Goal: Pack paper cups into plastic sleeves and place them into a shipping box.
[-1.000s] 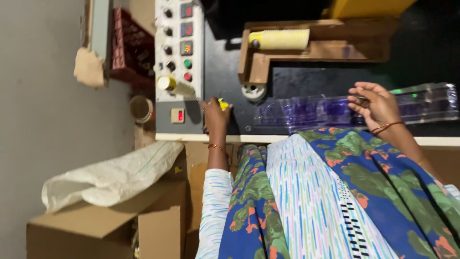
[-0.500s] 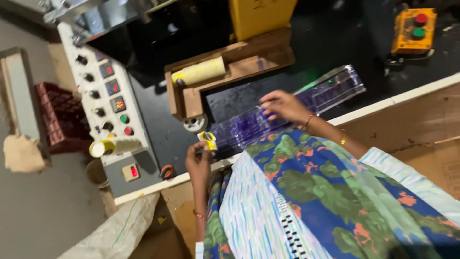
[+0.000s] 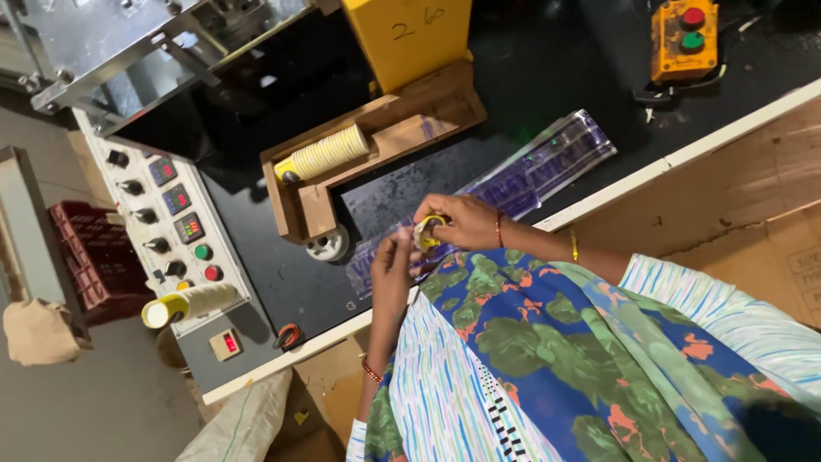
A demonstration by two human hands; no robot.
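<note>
A dark counter [image 3: 530,77] edged in white is seen from above, set against a grey control panel [image 3: 175,231] with knobs and coloured buttons. A small yellow object [image 3: 428,233], too small to be identified, is held just above the counter's near edge, where both hands meet. The fingers of the right hand [image 3: 462,221] are curled tightly around it, while the left hand [image 3: 393,265] is raised beside it, its fingertips touching the same object. Directly behind the hands a strip of clear plastic packaging with purple print [image 3: 534,171] is laid across the counter. A wooden holder [image 3: 376,150] carrying a stack of pale yellow cups [image 3: 325,154] is placed further back. An orange button box [image 3: 684,38] is seen at the far right corner.
</note>
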